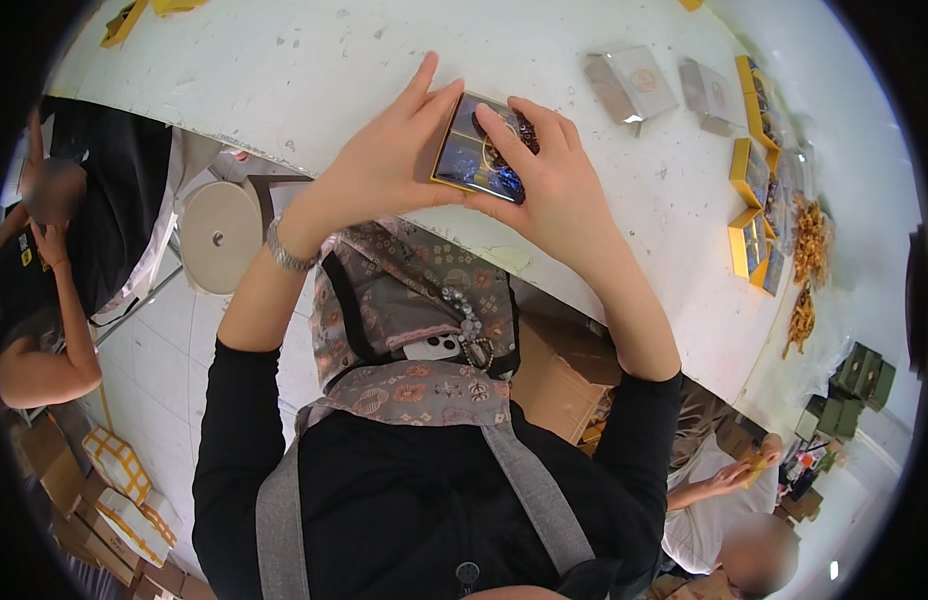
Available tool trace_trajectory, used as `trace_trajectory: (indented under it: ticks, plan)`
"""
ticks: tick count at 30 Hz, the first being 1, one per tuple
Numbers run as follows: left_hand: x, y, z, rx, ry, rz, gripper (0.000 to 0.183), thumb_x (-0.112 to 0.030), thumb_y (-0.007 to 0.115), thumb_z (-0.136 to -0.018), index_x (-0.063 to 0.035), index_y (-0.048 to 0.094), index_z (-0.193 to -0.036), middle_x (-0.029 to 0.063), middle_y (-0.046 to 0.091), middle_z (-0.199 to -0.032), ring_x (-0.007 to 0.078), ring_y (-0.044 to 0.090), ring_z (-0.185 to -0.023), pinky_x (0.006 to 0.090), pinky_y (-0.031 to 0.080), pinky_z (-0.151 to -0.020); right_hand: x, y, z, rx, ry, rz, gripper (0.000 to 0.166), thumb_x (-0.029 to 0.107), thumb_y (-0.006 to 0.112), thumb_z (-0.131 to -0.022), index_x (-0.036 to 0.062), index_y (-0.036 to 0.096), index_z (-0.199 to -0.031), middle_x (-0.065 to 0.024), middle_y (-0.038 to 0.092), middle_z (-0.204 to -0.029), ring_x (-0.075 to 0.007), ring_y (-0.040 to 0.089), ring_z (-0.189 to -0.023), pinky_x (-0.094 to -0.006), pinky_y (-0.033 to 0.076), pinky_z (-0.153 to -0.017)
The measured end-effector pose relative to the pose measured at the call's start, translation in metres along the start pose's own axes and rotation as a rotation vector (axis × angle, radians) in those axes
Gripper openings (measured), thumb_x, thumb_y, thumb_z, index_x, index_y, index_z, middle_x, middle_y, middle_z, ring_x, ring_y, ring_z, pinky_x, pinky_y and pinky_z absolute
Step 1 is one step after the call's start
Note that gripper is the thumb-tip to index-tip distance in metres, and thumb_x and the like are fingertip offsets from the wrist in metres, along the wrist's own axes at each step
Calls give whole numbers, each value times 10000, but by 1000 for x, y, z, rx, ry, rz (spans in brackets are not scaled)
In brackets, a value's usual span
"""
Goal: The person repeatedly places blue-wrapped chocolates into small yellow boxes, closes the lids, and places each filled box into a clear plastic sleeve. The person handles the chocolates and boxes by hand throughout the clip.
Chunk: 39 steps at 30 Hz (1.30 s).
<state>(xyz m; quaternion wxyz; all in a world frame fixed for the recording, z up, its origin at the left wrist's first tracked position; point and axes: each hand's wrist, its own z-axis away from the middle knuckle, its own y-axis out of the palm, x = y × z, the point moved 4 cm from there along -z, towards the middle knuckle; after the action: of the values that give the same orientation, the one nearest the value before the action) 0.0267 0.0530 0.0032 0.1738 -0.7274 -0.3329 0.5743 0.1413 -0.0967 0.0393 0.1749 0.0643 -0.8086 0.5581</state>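
Note:
Just above the white table [509, 45] I hold a small yellow-edged box [466, 154] between both hands. Its glossy top shows dark blue contents, dark beads and a gold-coloured ring shape. My left hand [389, 150] holds the box's left side, with the thumb along the near edge and some fingers stretched past the far corner. Across the right side lies my right hand [557, 176]; its index finger presses on the top and its thumb is at the near edge. The right fingers hide part of the contents.
Two wrapped packs [635, 81] [710, 96] lie to the right. Beyond them stand several yellow boxes [750, 172] and a pile of gold-coloured pieces [809, 240]. A round stool [222, 255] is at the left. One person [51, 247] is at the left, another [723, 487] at lower right.

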Motion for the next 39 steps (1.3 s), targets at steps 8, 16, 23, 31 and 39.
trace_trajectory:
  ticks: [8, 16, 23, 31, 39]
  plan:
    - [-37, 18, 13, -82, -133, 321, 823, -326, 590, -984, 64, 140, -1551, 279, 194, -1599, 417, 100, -1513, 429, 182, -1194, -8, 8, 5, -109, 23, -77, 810, 304, 885, -644, 175, 566, -1377, -196, 489, -1399, -393, 490, -1209, -454, 519, -937]
    - [-34, 23, 8, -167, -289, 328, 704, -314, 510, -1020, 39, 205, -1548, 254, 178, -1614, 423, 72, -1517, 468, 142, -1206, -10, 12, 7, -136, -4, -66, 846, 274, 897, -619, 132, 566, -1384, -179, 454, -1471, -384, 497, -1222, -456, 494, -977]
    - [-14, 0, -5, 6, 50, -72, 749, -275, 682, -883, -38, 347, -1509, 215, 256, -1565, 417, 333, -1404, 454, 353, -1111, -10, 3, 10, -128, 68, -142, 1045, 396, 895, -633, -1, 395, -1460, -348, 298, -1513, -506, 377, -1348, -524, 394, -1076]
    - [-20, 5, -12, -89, 49, -42, 815, -323, 860, -650, -92, 497, -1342, 134, 486, -1287, 315, 598, -1065, 390, 542, -860, 7, 21, 42, -177, 334, -365, 666, 131, 557, -966, -104, 239, -1502, -335, 337, -1500, -475, 388, -1344, -511, 311, -1118]
    - [-26, 14, -10, -244, 65, -142, 806, -278, 857, -596, -106, 502, -1299, 121, 516, -1217, 308, 613, -1003, 390, 564, -784, 11, 30, 44, -231, 399, -523, 656, 157, 488, -1013, -73, 174, -1541, -284, 361, -1502, -393, 396, -1360, -456, 284, -1132]
